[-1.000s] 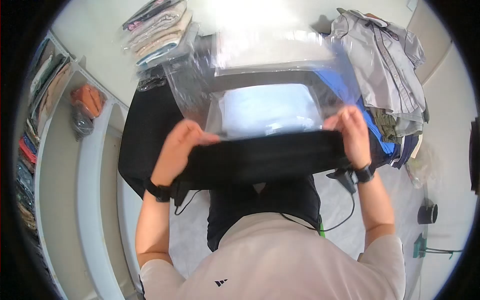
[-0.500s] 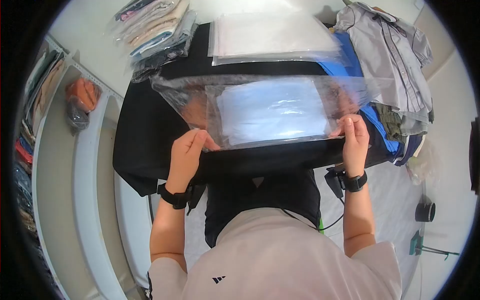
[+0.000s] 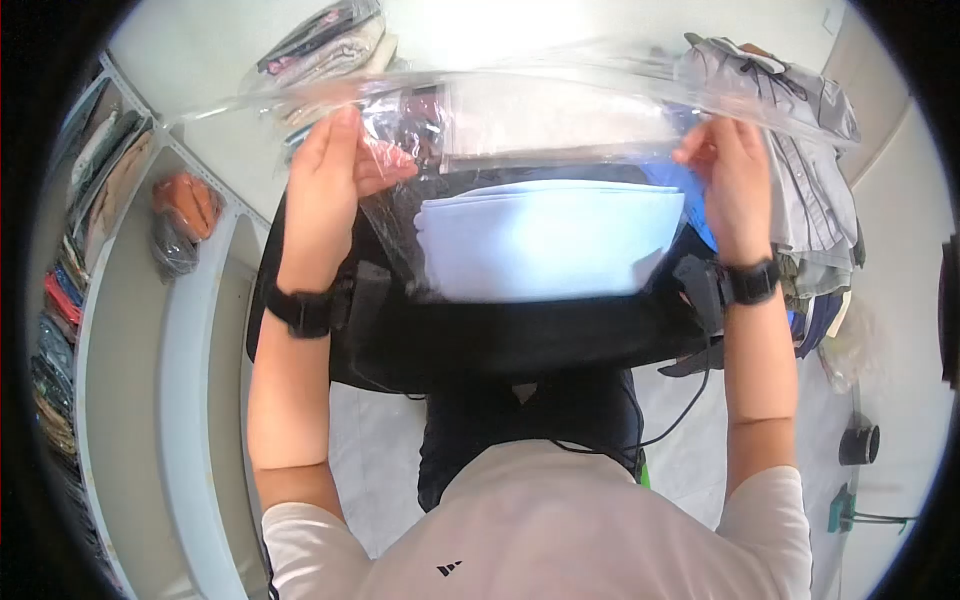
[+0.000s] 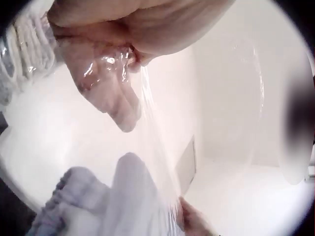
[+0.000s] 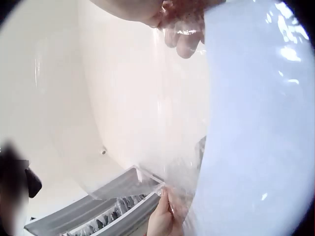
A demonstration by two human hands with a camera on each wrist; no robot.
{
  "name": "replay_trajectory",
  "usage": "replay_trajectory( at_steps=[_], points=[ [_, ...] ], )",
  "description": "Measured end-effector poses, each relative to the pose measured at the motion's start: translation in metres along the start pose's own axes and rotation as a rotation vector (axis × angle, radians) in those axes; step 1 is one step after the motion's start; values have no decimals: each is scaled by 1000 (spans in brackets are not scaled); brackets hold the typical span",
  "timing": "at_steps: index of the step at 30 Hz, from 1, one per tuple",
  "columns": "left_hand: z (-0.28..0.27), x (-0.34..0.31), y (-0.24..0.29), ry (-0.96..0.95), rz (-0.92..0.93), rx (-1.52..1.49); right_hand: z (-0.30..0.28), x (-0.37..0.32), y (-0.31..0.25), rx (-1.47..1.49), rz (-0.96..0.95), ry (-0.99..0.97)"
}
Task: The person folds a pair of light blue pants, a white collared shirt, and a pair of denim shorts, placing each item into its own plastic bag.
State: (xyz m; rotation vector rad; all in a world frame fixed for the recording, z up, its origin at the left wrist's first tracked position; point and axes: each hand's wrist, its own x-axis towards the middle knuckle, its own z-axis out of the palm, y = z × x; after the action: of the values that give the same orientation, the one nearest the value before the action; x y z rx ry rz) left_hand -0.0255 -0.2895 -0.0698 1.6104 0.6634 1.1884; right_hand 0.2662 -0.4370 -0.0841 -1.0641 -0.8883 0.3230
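A light-blue folded garment [image 3: 550,245] sits inside a clear plastic bag [image 3: 395,215], raised over the black-covered table [image 3: 460,350]. My left hand [image 3: 330,165] grips the bag near its upper left, thumb and fingers pinching the film. On the opposite side my right hand [image 3: 738,185] pinches it too. Film stretches between the hands, its upper edge rising above them. In the left wrist view, shiny plastic covers the fingers of the left hand [image 4: 106,69], with the garment [image 4: 133,196] below. The right wrist view shows the garment [image 5: 261,128] beside the right hand [image 5: 184,34].
Behind the bag lies a stack of flat clear bags [image 3: 560,120]. Bagged folded clothes [image 3: 325,50] are piled at back left. A grey shirt [image 3: 810,150] lies over other clothes at the right. Shelves [image 3: 120,330] with packed clothes line the left wall.
Both hands have moved up and away from the body, carrying the bag and garment off the table. Half a second ago the bag lay flat near the front edge; now its film rises in front.
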Motion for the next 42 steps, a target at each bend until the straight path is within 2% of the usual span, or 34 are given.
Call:
replay_trajectory(
  at_steps=[1, 4, 5, 7, 9, 11, 12, 13, 14, 16, 18, 19, 23, 27, 28, 34, 37, 40, 42],
  points=[
    [1, 8, 0, -5, -51, -32, 1, 9, 7, 4, -14, 0],
    [4, 26, 0, -54, -102, 1, 5, 25, 20, 83, 182, -37],
    [5, 31, -1, -79, -138, 18, 6, 30, 20, 88, 168, -38],
    [5, 41, -6, -77, -130, 14, 7, 38, 23, 49, 253, -12],
    [7, 46, -8, -74, -80, -31, 7, 39, 26, 79, 237, -13],
    [7, 48, -7, -69, -107, 37, 6, 43, 31, 109, 83, -56],
    [9, 47, -6, -84, -112, 7, 5, 50, 35, 12, -66, -86],
    [11, 46, -7, -100, -119, -24, 2, 48, 38, 10, -63, -83],
    [2, 46, -11, -256, -113, 48, 0, 46, 41, -19, -111, -102],
    [-1, 37, -24, -263, -187, 12, -2, 38, 45, -47, -157, -122],
    [-9, 23, -42, -302, -328, -42, -4, 12, 48, -22, 219, -27],
    [-13, 17, -55, -339, -352, -24, -8, 2, 54, -68, 200, -54],
    [-13, -35, -68, -329, -471, -110, -31, -49, 70, -97, 338, -123],
    [-18, -63, -102, -303, -612, -99, -40, -83, 82, -162, 437, -67],
    [-20, -67, -118, -278, -600, -49, -40, -88, 83, -116, 470, -58],
    [-14, -72, -118, -212, -583, -32, -40, -93, 88, -222, 549, 21],
    [-3, -74, -101, -161, -515, 32, -38, -87, 89, -251, 566, 7],
    [-2, -75, -88, -207, -432, 15, -41, -87, 90, -275, 575, -15],
    [-6, -73, -88, -217, -440, -12, -41, -87, 90, -263, 577, -22]
  ],
)
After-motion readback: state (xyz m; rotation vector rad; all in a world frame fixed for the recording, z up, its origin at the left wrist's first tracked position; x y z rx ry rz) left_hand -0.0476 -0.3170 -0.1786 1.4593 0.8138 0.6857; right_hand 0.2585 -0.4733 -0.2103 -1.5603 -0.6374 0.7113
